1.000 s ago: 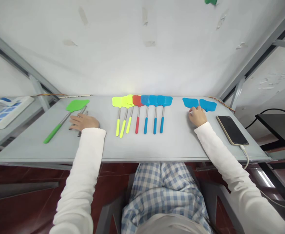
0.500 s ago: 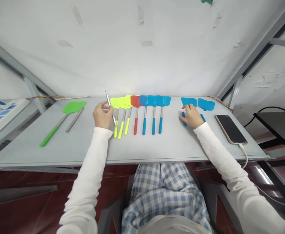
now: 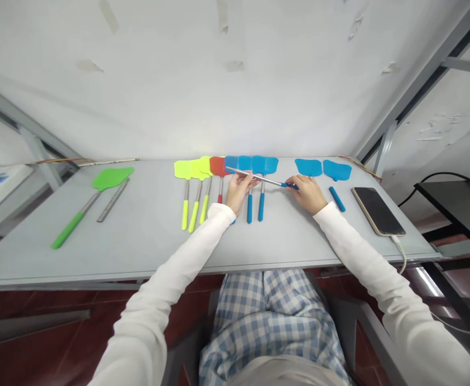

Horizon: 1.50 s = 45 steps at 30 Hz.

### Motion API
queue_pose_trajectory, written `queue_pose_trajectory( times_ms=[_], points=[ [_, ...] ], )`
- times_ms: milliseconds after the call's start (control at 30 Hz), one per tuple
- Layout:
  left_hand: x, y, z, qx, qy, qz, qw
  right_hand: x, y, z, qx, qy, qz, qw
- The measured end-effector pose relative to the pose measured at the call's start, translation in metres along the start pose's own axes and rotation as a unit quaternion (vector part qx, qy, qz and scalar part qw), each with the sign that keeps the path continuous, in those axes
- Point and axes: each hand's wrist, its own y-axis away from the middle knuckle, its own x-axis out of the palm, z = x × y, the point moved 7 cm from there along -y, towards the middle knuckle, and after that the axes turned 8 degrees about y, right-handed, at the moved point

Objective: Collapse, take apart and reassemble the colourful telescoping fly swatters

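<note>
Left hand (image 3: 238,193): pinched around a metal rod (image 3: 263,179) that crossed above the blue swatters, free end toward ten o'clock; held mid-length, probably to steady it.
Right hand (image 3: 305,192): fingers curled snugly about a blue grip (image 3: 290,186), seemingly to keep it in line with the rod.
Joint: grip met the rod's three-o'clock end; I couldn't tell how deep.
Spare grip (image 3: 336,199): on the bench (image 3: 286,241), three o'clock from the right hand, likely within easy reach.
Blue heads (image 3: 308,166): at twelve and two o'clock from that hand, perhaps grouped by colour.
Loose rod (image 3: 113,200): nine o'clock from the left hand, beside the green swatter (image 3: 113,178).
Change: half a second earlier, the rod hung over the yellow swatters (image 3: 183,169) and both grips lay down.
</note>
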Motion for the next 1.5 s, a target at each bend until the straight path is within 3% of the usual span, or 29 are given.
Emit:
queue_pose_trajectory(
  times_ms=[300, 633, 700, 867, 1133, 1200, 1300, 1400, 1500],
  points=[
    [-0.007, 0.002, -0.003, 0.013, -0.021, -0.02, 1.0, -0.004, 0.001, -0.002, 0.027, 0.029, -0.02, 0.999],
    [-0.006, 0.003, -0.007, 0.034, 0.003, -0.014, 0.999, -0.012, 0.004, 0.011, -0.013, 0.016, -0.055, 0.998],
    [-0.001, 0.006, -0.005, 0.021, -0.005, 0.006, 1.0, -0.012, 0.004, 0.013, -0.013, 0.008, -0.065, 0.998],
    [0.023, 0.021, 0.013, -0.083, -0.036, 0.136, 0.986, -0.012, 0.006, 0.024, -0.036, -0.02, -0.087, 0.995],
    [0.024, 0.023, 0.011, -0.091, -0.036, 0.134, 0.986, -0.014, 0.003, 0.026, -0.035, -0.049, -0.092, 0.994],
    [0.02, 0.021, 0.007, -0.076, -0.02, 0.111, 0.991, -0.013, -0.002, 0.015, -0.003, -0.061, -0.105, 0.993],
    [0.013, 0.015, 0.001, -0.054, -0.002, 0.069, 0.996, -0.004, -0.009, -0.019, 0.106, -0.026, -0.116, 0.987],
    [0.007, 0.011, 0.0, -0.057, 0.003, 0.039, 0.998, 0.017, -0.011, -0.051, 0.192, 0.041, -0.054, 0.979],
    [0.004, 0.009, 0.0, -0.06, 0.018, 0.022, 0.998, 0.033, -0.01, -0.065, 0.22, 0.059, 0.011, 0.974]
  ],
)
